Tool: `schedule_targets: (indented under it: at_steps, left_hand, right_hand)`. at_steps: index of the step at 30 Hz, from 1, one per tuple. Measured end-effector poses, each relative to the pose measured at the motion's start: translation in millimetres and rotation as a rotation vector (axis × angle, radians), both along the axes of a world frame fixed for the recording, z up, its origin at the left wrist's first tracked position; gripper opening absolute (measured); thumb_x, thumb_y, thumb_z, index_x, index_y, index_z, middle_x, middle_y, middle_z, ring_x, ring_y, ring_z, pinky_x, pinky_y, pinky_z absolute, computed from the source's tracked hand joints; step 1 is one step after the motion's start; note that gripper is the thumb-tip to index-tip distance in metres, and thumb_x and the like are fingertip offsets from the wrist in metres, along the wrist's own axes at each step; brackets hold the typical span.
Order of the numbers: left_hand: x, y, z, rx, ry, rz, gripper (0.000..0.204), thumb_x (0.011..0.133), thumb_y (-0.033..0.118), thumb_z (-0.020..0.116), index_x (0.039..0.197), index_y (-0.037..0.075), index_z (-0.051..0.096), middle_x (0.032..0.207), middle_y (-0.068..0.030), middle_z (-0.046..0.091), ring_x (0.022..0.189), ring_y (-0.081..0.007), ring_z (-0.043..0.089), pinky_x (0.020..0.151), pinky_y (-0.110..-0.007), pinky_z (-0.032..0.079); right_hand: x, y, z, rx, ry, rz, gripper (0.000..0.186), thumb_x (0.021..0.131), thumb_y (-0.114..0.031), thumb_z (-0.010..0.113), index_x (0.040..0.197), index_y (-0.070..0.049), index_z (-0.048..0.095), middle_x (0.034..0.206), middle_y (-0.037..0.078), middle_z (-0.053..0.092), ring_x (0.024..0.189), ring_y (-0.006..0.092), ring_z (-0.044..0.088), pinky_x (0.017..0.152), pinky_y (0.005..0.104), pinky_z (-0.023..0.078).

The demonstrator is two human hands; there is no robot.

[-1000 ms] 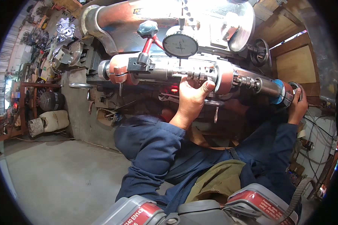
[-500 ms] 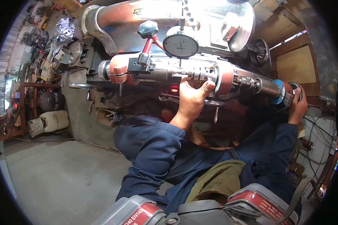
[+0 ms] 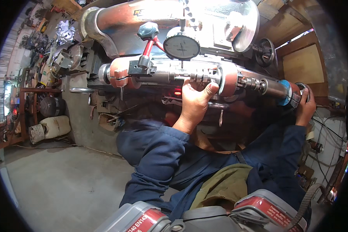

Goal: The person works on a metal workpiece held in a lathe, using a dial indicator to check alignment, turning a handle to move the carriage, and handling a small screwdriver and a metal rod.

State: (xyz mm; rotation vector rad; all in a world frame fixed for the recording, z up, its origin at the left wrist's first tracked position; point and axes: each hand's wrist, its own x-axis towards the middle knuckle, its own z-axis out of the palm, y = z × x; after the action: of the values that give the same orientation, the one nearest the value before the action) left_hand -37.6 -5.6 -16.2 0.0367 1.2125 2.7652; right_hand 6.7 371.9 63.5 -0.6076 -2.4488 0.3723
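A shiny metal camshaft [image 3: 200,76] lies across the machine, its lobes showing on both sides of an orange round support [image 3: 229,80]. My left hand [image 3: 195,101] is closed on it from below, thumb raised by the support and fingers mostly hidden behind the shaft. Just above, a dial gauge [image 3: 181,45] hangs with its thin stem reaching down to the shaft. A red-armed gauge stand with a dark knob [image 3: 147,31] stands left of it. At the far right, my right hand [image 3: 306,108] curls around the dark end ring [image 3: 302,89] beside a blue-banded cylinder [image 3: 285,92].
The grinding machine's large orange housing [image 3: 123,23] and a bright wheel guard [image 3: 246,27] rise behind the shaft. A handwheel [image 3: 265,52] sits at the back right. Shelves of parts [image 3: 38,89] and a pale plastic jug [image 3: 52,128] stand at the left.
The whole view has shifted slightly to the left. Both hands keep their places on the camshaft and the end ring; the dial gauge still stands over the shaft.
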Motion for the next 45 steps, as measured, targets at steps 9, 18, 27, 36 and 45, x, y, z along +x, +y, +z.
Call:
schedule_targets:
  at_steps: [9,18,27,36,45]
  left_hand:
    - [0.1,-0.1,5.0,0.001,0.032,0.01,0.041,0.084,0.016,0.077,0.116,-0.003,0.059,0.109,-0.0071,0.066,0.099,-0.0144,0.062,0.09,-0.029,0.048]
    - [-1.1,4.6,9.1,0.005,0.036,0.049,0.038,0.083,0.021,0.078,0.109,0.001,0.057,0.094,-0.003,0.062,0.08,-0.0108,0.057,0.071,-0.026,0.047]
    - [-0.7,1.8,14.5,0.094,-0.086,0.028,0.026,0.085,0.009,0.072,0.105,0.002,0.057,0.089,-0.0021,0.059,0.074,-0.01,0.056,0.068,-0.024,0.047]
    - [-1.1,4.3,26.2,0.075,-0.212,0.041,0.026,0.082,0.005,0.07,0.103,0.0,0.056,0.087,-0.0014,0.058,0.075,-0.0081,0.055,0.067,-0.022,0.046]
    - [-1.7,4.4,23.4,0.048,-0.183,0.053,0.025,0.083,0.005,0.069,0.104,0.0,0.058,0.091,-0.0037,0.06,0.076,-0.0096,0.057,0.068,-0.024,0.048]
  right_hand:
    - [0.6,6.9,-3.5,0.036,-0.01,-0.003,0.041,0.097,-0.036,0.051,0.114,-0.001,0.066,0.106,0.019,0.069,0.098,0.0298,0.066,0.085,0.0361,0.049]
    - [-0.2,1.9,-2.4,0.016,0.006,-0.007,0.039,0.097,-0.035,0.051,0.114,-0.002,0.066,0.106,0.018,0.069,0.097,0.0297,0.066,0.084,0.036,0.05]
    - [-0.3,1.2,-1.5,0.043,0.016,0.012,0.038,0.098,-0.034,0.051,0.114,-0.003,0.066,0.103,0.018,0.07,0.094,0.0303,0.068,0.082,0.0369,0.05]
    - [-0.7,6.9,-2.2,0.02,-0.016,-0.003,0.038,0.097,-0.032,0.052,0.114,-0.002,0.066,0.106,0.018,0.069,0.098,0.0291,0.067,0.085,0.0358,0.05]
    - [-1.1,13.8,-4.3,0.052,-0.012,0.02,0.037,0.097,-0.033,0.053,0.114,-0.002,0.066,0.104,0.018,0.07,0.097,0.0287,0.067,0.084,0.0351,0.05]
